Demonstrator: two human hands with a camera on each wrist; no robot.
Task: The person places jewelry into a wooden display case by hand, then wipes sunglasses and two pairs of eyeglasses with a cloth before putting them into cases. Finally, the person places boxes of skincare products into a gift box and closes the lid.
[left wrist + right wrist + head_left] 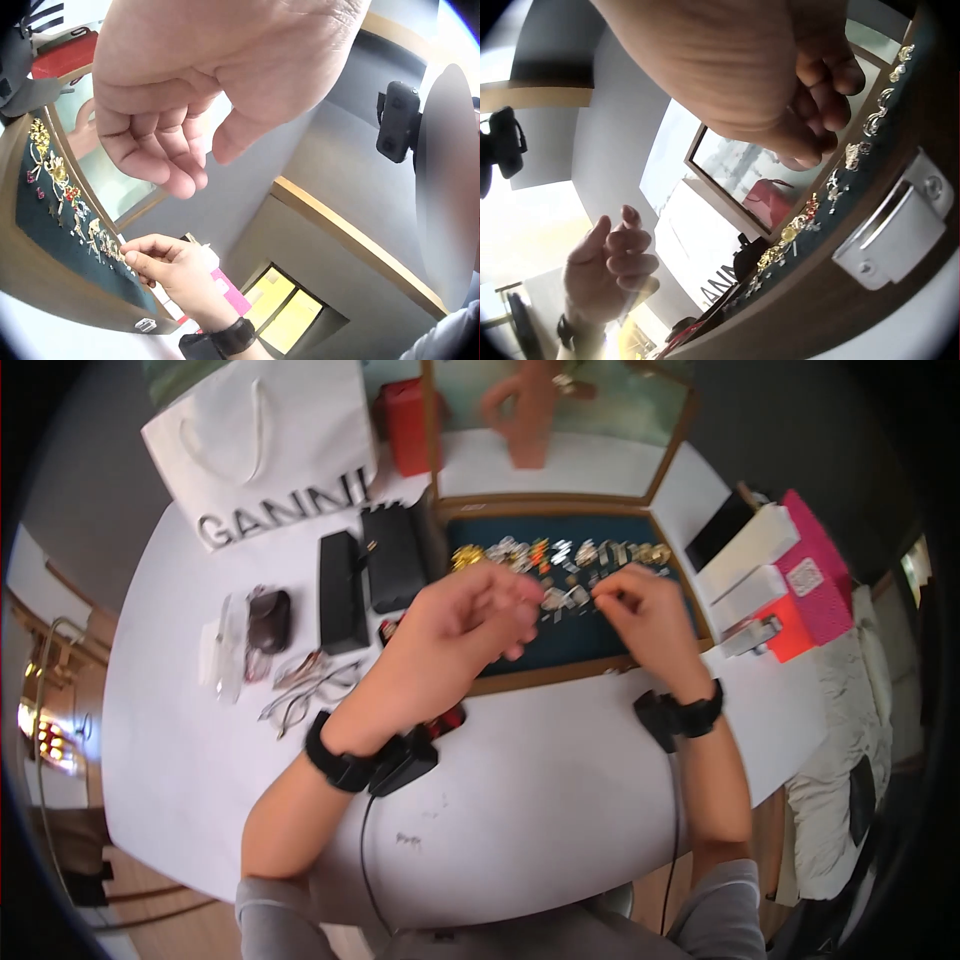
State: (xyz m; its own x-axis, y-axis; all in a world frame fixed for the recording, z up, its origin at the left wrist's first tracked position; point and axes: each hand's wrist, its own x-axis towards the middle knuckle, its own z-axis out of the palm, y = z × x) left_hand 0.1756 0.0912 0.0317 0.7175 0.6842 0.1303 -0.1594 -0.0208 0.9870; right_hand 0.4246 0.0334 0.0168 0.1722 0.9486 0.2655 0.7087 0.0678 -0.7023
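Observation:
A wooden-framed case point(560, 678) with a dark green lining lies open on the table, its glass lid raised. Rows of small jewelry point(510, 552), gold, silver and orange, lie on the lining. My left hand point(440, 645) hangs above the case's left part, fingers loosely bent; the left wrist view shows nothing in this hand point(217, 82). Over the right part is my right hand point(652, 622), thumb and forefinger tips together near the silver pieces. The right wrist view shows the back of this hand's fingers point(817, 112); whether a tiny piece is between the fingertips is hidden.
Left of the case are black boxes point(342, 590), a brown pouch point(269, 622) and glasses point(300, 700). Behind them stands a white paper bag point(265, 450), with a red box point(405, 425) beside it. A pink box point(815, 575) and white boxes point(750, 550) are at the right.

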